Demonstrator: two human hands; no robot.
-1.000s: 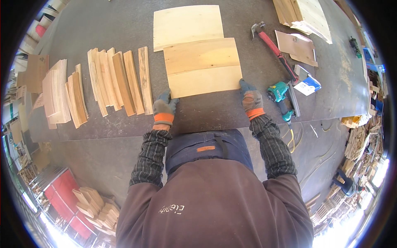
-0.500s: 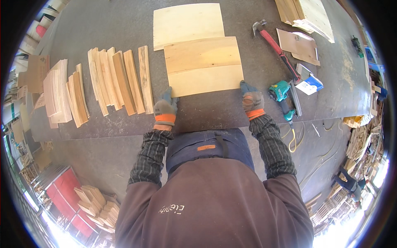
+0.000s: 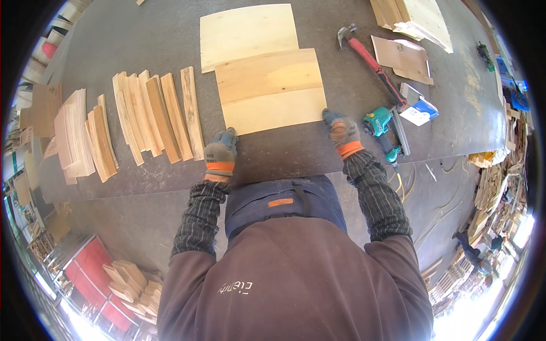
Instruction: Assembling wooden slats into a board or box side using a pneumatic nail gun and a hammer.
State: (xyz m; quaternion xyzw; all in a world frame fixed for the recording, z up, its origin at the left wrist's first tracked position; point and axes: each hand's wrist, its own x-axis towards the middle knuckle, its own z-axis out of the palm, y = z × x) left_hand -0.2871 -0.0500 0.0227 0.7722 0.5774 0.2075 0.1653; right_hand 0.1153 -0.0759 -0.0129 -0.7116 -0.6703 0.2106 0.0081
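Observation:
A rectangular light plywood panel (image 3: 273, 91) lies in front of me on the dark table, a seam-like line running across it. Its far edge overlaps a second, paler plywood panel (image 3: 248, 31). My left hand (image 3: 220, 152), in a grey-blue glove with an orange cuff, is closed at the near left corner of the panel. At the near right corner, my right hand (image 3: 343, 135), gloved the same way, pinches the edge between thumb and fingers. The undersides of both grips are hidden.
Several wooden strips (image 3: 153, 116) lie to the left, beside stacked thin boards (image 3: 74, 133). On the right are a red-handled claw hammer (image 3: 372, 62), a teal nail gun (image 3: 380, 126) with a yellow hose, cardboard (image 3: 402, 58), a small blue-and-white box (image 3: 420, 108) and stacked panels (image 3: 418, 20).
The whole view has shifted slightly, so things sit a little farther left. My hands remain at the same two corners, the right wrist turned slightly; the panel has not visibly moved on the table.

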